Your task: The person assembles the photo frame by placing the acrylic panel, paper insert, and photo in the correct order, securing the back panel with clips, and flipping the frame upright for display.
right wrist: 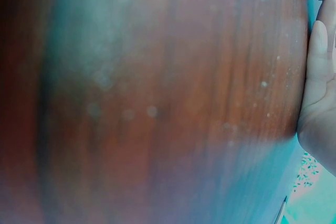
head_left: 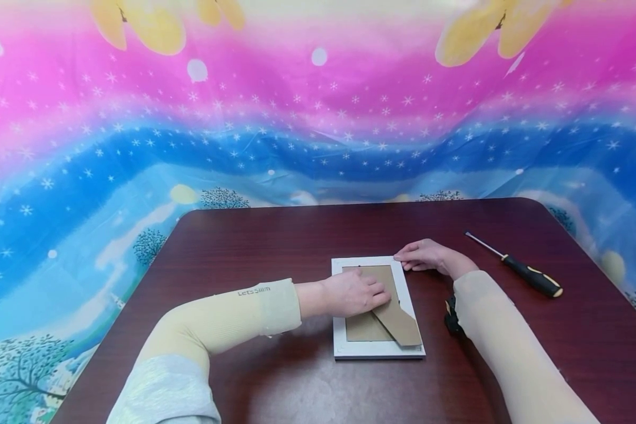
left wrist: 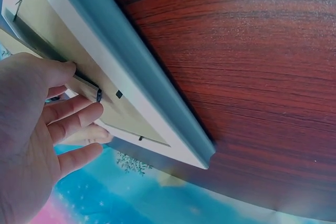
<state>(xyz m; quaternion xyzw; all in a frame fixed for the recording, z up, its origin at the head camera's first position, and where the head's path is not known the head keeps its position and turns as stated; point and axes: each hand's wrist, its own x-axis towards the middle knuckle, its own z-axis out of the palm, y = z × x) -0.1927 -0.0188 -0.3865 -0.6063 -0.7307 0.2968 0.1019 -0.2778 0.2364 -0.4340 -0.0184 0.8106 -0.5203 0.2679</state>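
Note:
A white picture frame [head_left: 340, 331] lies face down on the table, with its brown backing board [head_left: 361, 331] up. A brown hinged stand [head_left: 401, 327] slants out from the board. My left hand [head_left: 352, 293] is over the board; in the left wrist view its thumb and index finger pinch the stand [left wrist: 85, 84] near the hinge, while the other fingers spread apart. My right hand [head_left: 429, 256] holds the frame's far right corner with its fingertips. In the right wrist view only part of that hand [right wrist: 320, 90] shows, at the right edge.
A screwdriver [head_left: 532, 274] with a black and yellow handle lies to the right of the right hand. The dark red wooden table [head_left: 254, 247] has rounded far corners. A colourful printed cloth [head_left: 318, 118] hangs behind it. Small dark tabs [left wrist: 119, 94] sit along the board's edge.

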